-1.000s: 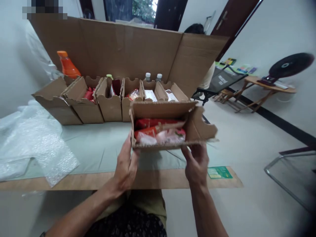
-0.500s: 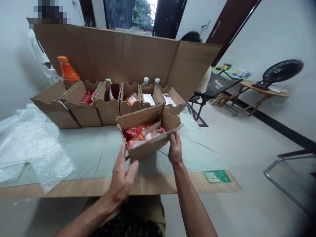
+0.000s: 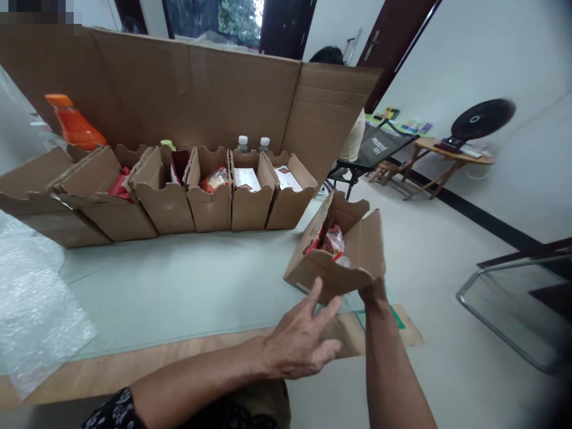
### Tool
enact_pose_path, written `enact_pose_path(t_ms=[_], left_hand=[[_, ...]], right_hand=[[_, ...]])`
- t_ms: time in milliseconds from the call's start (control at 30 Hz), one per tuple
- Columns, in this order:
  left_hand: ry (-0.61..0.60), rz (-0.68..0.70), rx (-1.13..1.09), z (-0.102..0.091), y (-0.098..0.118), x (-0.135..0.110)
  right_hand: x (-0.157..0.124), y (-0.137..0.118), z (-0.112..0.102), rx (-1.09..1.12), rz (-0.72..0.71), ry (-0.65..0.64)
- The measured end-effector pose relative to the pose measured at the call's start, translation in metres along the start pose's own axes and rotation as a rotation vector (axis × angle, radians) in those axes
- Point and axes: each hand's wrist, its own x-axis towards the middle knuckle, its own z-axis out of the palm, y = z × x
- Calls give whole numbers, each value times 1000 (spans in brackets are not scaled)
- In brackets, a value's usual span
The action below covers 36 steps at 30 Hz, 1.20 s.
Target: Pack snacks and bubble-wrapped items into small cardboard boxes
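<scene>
A small open-topped cardboard box (image 3: 330, 273) sits tilted at the right end of the table, holding red and clear plastic packets (image 3: 334, 239). My right hand (image 3: 374, 291) grips the box low on its right side, and the fingers are mostly hidden behind the cardboard. In front of the near wall is my left hand (image 3: 304, 335), fingers spread and nothing held. Its index fingertip overlaps the box's near face; whether it touches I cannot tell. To the left stands a row of several similar cardboard bin boxes (image 3: 252, 208).
A tall cardboard panel (image 3: 241, 95) stands behind the row. An orange bottle (image 3: 78, 125) and white-capped bottles (image 3: 242, 143) stand behind the bins. Bubble wrap (image 3: 36, 304) lies at the left. Beyond the table are a folding chair (image 3: 379, 146), a fan (image 3: 482, 119) and a seated person.
The box has moved right and turned so its short end faces me. My left hand has come off its left side and shifted right; my right hand has stayed on the box.
</scene>
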Motion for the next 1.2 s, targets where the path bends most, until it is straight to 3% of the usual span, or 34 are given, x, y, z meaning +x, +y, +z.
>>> enact_pose_path(t_ms=[67,167,267,400,600,700,800,933,1067,1133,1200], left_hand=[[9,8,77,-13,-14,-6],[196,-84,228,-36,-44,-22],[327,-132,332,-49,-73,-35],[359,-105,378,-44,-91,-42],[353,-92,417,-37,-92,-43],[359,-95,442,-36,-92,-44],[347,-112,459,-35,-93,-43],[321,-144,448,-34,-92,-42],[301,-181,422,-33,-90,-42],[298,-201,400,-33,-91,-42],[298,-213,376,-32,-91,-42]], right_hand=[[-33,3,-12,56,34,-10],[-83,7,-14,40,107,-103],[-101,9,-1,-120,209,-177],[-64,21,5,-64,270,-193],[47,51,-6,74,339,-385],[96,62,8,112,360,-461],[127,68,30,121,366,-474],[143,68,50,102,375,-463],[135,58,47,1,350,-402],[121,46,42,-80,321,-293],[103,26,40,-182,222,-81]])
